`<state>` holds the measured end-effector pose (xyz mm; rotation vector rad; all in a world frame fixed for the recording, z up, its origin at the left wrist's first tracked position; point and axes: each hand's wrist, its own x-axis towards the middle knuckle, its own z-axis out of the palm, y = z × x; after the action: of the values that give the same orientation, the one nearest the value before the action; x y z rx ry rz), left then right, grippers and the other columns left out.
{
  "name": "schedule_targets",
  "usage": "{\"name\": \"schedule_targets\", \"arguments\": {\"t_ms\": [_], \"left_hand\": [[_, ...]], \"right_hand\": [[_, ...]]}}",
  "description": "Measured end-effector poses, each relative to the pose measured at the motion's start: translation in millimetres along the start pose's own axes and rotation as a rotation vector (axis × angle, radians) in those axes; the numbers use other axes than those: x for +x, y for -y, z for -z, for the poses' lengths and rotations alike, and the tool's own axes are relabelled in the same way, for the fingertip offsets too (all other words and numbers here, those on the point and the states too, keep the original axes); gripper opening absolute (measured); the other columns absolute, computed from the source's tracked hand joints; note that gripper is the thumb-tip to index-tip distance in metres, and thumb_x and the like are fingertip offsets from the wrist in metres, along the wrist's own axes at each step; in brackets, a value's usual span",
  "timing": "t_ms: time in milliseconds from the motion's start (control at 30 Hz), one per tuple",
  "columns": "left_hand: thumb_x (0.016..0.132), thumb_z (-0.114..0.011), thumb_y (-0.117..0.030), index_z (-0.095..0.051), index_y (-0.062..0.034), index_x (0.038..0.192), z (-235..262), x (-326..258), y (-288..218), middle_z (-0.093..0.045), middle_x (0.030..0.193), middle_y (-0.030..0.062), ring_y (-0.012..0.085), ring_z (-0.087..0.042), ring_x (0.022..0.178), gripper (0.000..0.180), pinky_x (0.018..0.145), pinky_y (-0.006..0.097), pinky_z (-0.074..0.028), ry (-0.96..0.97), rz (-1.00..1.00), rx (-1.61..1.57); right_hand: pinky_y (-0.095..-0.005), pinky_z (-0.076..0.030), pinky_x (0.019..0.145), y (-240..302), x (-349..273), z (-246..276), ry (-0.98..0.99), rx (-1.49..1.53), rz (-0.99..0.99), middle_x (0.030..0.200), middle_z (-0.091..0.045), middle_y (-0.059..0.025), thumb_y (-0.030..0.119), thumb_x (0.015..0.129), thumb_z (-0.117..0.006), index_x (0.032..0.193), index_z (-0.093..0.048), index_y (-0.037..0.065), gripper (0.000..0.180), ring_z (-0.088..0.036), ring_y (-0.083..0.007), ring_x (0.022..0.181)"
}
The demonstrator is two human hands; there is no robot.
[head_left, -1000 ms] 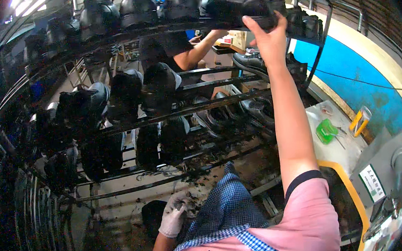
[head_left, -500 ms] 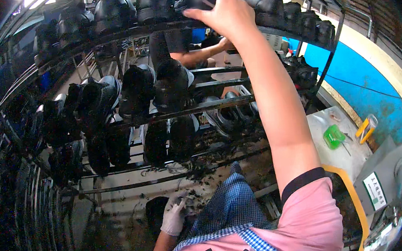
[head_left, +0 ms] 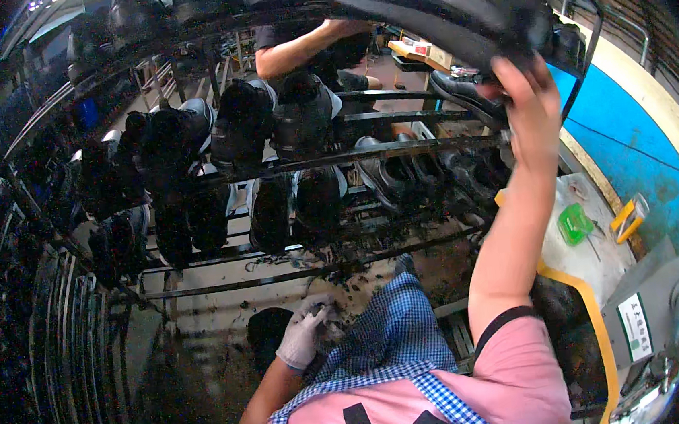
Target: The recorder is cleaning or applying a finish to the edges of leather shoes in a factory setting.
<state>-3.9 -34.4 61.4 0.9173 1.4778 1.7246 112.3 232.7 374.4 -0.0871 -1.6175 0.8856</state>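
A large glossy black shoe (head_left: 418,3) is tilted above the upper shelf of the rack, close to me. My bare right hand (head_left: 530,102) reaches up and grips it at its right end; the shoe partly hides the fingers. Low in front of my body, my left hand (head_left: 308,328) wears a whitish glove. Its fingers are curled in, and what they hold, if anything, is hard to make out. Around the right hand are more black shoes, including one (head_left: 466,92) on the shelf beneath it.
A dark metal rack (head_left: 399,150) carries rows of black shoes (head_left: 307,118). Behind it a person's bare arm (head_left: 293,53) shows. On the right, a pale worktop (head_left: 568,236) bears a green plastic item (head_left: 575,224), beside a grey machine (head_left: 646,298) and a yellow frame (head_left: 594,311).
My right hand has come down and to the right, and now grips the large black shoe. The gloved left hand stays low, nearly in place. The person's arm behind the rack has shifted left and up.
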Motion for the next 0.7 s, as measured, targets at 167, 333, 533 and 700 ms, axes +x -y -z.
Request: {"name": "schedule_targets", "arguments": {"t_ms": [167,333,533,700], "left_hand": [[0.083,-0.060,-0.043,-0.028,-0.0104,0.139,1.5,21.1,-27.2,-0.050,0.122,0.0094,0.0208,-0.051,0.110,0.072,0.089,0.038,-0.043,0.224,-0.124,-0.643],[0.092,-0.049,-0.024,-0.028,-0.0126,0.140,11.8,45.4,-57.2,-0.039,0.137,0.0124,0.0274,-0.040,0.124,0.053,0.102,0.042,-0.034,-0.131,-0.078,-1.089],[0.081,-0.061,-0.004,-0.038,-0.0101,0.132,3.7,36.3,-46.6,-0.052,0.121,0.0080,0.0207,-0.051,0.109,0.057,0.091,0.034,-0.045,-0.558,-0.166,-0.494],[0.075,-0.069,-0.012,-0.043,-0.0051,0.126,10.4,27.2,-53.1,-0.053,0.119,0.0071,0.0185,-0.050,0.109,0.058,0.096,0.033,-0.039,-0.461,-0.258,-0.275]], "right_hand": [[-0.0366,-0.051,0.076,-46.7,-145.9,56.0,-0.141,0.336,-0.155,0.113,-0.057,-0.0150,0.014,0.079,-0.055,0.127,-0.042,-0.001,0.052,-0.060,-0.0265,0.092],[-0.0396,-0.036,0.102,-77.8,-246.9,45.8,0.565,0.170,-0.489,0.129,-0.047,-0.0157,0.013,0.061,-0.082,0.132,-0.036,0.001,0.085,-0.045,-0.0268,0.120],[-0.0379,-0.037,0.102,-113.3,-335.1,18.2,0.648,0.189,-0.718,0.138,-0.035,-0.0149,0.012,0.064,-0.081,0.139,-0.020,0.004,0.098,-0.039,-0.0265,0.126],[-0.0381,-0.037,0.103,-127.3,-362.7,6.7,0.308,0.551,-1.184,0.138,-0.036,-0.0111,0.008,0.089,-0.053,0.140,-0.023,0.011,0.059,-0.040,-0.0243,0.124]]}}
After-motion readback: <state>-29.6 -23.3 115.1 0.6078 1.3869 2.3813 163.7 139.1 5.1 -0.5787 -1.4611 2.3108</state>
